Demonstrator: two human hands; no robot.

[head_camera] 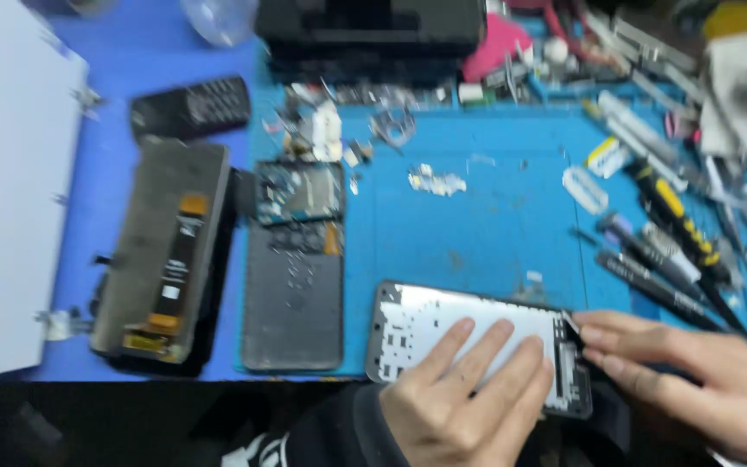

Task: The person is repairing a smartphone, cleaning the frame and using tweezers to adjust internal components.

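Observation:
A white phone frame [417, 324] lies flat at the near edge of the blue work mat [486, 225]. My left hand [460, 389] rests on it with fingers spread, pressing it down. My right hand [693, 380] comes in from the right, its fingertips pinched at the frame's right end, near a dark part there; what they pinch is too blurred to tell. To the left lies an opened phone body [296, 268] with its circuit board exposed, and beside that a detached screen panel [162, 251] lying back side up with an orange flex cable.
Screwdrivers and tweezers [667, 251] lie in a row at the right. A black keypad phone [192, 105] sits at the back left, dark device cases [373, 35] at the back centre. Small loose parts [434, 180] dot the mat. A white panel [6, 190] fills the left.

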